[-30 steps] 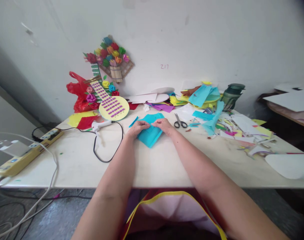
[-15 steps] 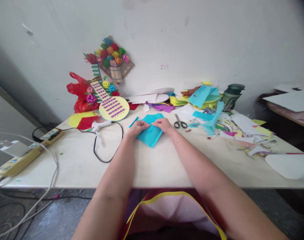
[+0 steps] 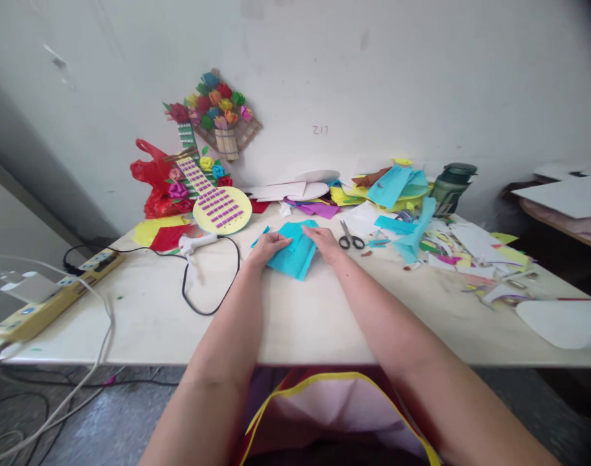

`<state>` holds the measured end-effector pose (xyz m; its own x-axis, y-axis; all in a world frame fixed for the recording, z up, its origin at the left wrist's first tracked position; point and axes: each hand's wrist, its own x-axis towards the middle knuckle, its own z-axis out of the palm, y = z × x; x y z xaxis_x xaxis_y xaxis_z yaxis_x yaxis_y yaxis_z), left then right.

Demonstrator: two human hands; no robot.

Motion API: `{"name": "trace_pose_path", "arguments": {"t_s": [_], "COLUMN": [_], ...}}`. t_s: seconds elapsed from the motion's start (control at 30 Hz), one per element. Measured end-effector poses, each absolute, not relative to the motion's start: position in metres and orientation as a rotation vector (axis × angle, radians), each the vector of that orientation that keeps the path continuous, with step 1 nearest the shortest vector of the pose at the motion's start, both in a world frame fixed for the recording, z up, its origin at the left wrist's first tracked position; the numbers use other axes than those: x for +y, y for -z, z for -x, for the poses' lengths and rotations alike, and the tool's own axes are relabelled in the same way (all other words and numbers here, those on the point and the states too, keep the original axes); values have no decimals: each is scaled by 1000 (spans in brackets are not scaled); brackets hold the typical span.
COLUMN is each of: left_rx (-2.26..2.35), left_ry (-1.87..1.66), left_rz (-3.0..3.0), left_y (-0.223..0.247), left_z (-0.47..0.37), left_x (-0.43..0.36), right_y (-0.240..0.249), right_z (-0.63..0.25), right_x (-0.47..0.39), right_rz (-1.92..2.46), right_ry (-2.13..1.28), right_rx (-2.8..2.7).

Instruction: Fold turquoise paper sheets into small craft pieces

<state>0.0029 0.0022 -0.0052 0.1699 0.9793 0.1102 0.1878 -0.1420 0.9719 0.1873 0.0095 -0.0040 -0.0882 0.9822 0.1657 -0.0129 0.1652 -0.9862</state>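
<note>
A sheet of blue paper (image 3: 295,259) lies at the middle of the table between my two hands. My left hand (image 3: 270,247) is closed, thumb against fingers, on the paper's left side. At its upper right edge my right hand (image 3: 321,241) is closed on the same sheet, with the thumb and fingertips at the edge. A narrow blue strip (image 3: 259,237) sits just beyond my left hand. Scissors (image 3: 350,237) with black handles rest to the right of my right hand.
A white glue gun (image 3: 198,242) with a black cord lies on the left, near a power strip (image 3: 57,301). Behind stand a round yellow paper craft (image 3: 223,211) and a red bag (image 3: 154,188). Paper scraps (image 3: 470,249) and a green bottle (image 3: 453,189) occupy the right.
My right hand has shifted slightly up and right along the paper, away from my left hand. The sheet has turned a little, and its lower corner has moved up and right.
</note>
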Motion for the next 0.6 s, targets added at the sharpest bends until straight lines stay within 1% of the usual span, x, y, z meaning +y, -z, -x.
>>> {"name": "trace_pose_path", "arguments": {"t_s": [0.17,0.3,0.47,0.6], "left_rx": [1123,1063,1041,1051], "left_ry": [-1319,-1376,-1416,-1422], "left_rz": [-1436,-1351,-1304,-1306], "left_y": [5,5,4,4], "left_z": [-5,-8,-12,-13], "left_x": [2,2,1,0], "right_y": [7,8,5,3], "right_z": [-188,-183,-176,-173], "right_x": [14,12,8,6], "right_rz": [954,960,977,965], "right_ry": [-1386,-1485,-1541,-1492], "right_rx": [-1142,-1165,-1155,-1118]}}
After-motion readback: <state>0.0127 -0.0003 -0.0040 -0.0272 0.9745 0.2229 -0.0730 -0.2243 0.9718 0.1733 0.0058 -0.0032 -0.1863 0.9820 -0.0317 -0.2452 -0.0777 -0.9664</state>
